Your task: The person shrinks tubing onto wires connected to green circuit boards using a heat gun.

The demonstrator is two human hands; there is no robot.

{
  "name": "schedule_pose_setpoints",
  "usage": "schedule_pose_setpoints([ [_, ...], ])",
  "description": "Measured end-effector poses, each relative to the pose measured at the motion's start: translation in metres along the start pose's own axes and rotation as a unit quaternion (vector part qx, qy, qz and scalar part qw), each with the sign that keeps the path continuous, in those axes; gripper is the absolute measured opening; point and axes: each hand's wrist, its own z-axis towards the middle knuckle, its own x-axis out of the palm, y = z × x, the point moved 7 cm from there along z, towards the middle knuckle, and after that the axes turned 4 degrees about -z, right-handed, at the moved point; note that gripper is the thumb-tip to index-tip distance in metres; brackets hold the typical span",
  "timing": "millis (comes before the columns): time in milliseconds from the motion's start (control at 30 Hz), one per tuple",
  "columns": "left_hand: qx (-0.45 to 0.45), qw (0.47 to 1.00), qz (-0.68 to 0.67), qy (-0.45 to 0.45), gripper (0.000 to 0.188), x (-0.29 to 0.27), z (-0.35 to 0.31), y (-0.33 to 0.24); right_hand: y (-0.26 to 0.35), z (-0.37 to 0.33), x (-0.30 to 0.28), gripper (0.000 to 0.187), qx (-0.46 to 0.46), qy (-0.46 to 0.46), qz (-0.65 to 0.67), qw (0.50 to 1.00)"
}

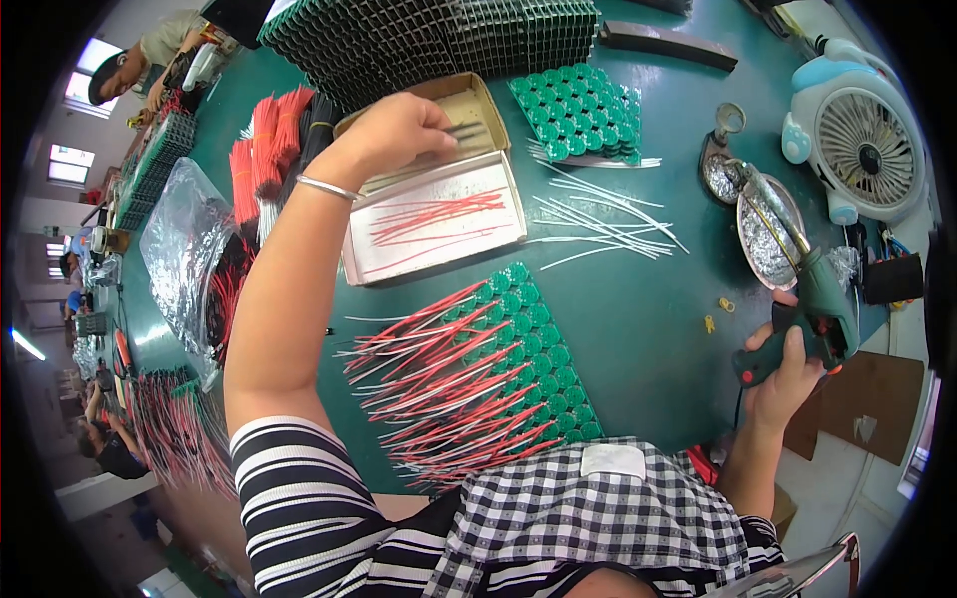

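the left hand (399,128) is up over the cardboard box (469,105), fingers pressed together and pinching a thin wire (466,128). the right hand (788,374) is wrapped tight around the green soldering gun (812,299), near the table (638,329) edge, its tip by the metal dish (766,231). red wires (434,217) lie in the white tray (436,221) just below the box.

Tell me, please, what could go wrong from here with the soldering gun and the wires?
The right hand holds the soldering gun with its tip over the foil tray; a hot tip could burn a finger or scorch the table. The left hand reaches across into the cardboard box, so the forearm might brush the loose red wires on the green cells and pull them out of place.
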Motion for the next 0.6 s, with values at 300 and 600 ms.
schedule_pose_setpoints([
  [300,0.083,0.987,0.133,-0.039,0.022,0.005,0.005,-0.006,0.001,-0.004,0.003,0.041,-0.009,0.016,0.011,1.000],
  [600,0.086,0.983,0.142,-0.079,0.025,-0.013,-0.034,-0.043,0.005,-0.006,0.001,0.043,-0.028,0.017,0.031,0.999],
])
